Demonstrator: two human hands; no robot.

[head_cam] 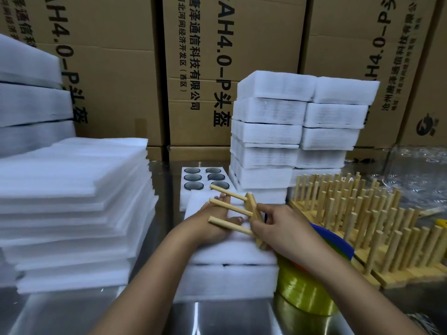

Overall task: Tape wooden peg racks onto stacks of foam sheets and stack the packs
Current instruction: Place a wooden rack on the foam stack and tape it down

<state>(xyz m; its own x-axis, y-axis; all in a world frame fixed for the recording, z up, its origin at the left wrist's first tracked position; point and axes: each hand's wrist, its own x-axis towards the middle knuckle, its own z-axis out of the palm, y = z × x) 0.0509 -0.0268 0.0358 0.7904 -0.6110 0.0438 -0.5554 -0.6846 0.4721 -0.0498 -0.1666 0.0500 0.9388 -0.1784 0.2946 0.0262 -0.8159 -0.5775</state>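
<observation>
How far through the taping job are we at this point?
Done: two columns of packs stand stacked at the back. In hand: the right hand holds a peg rack over the foam stack that the left hand presses flat; no tape shows on it. Left: many racks wait on the right, loose foam sheets on the left, the tape roll beside the stack.

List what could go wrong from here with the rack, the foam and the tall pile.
1. The right hand holds the rack on its side near the right edge of the foam stack; it may slip off toward the tape roll.
2. Its pegs lie across the left hand, which presses the foam; lowering the rack could pinch those fingers.
3. The pile of packs behind is tall with offset layers; another pack might tip it.
</observation>
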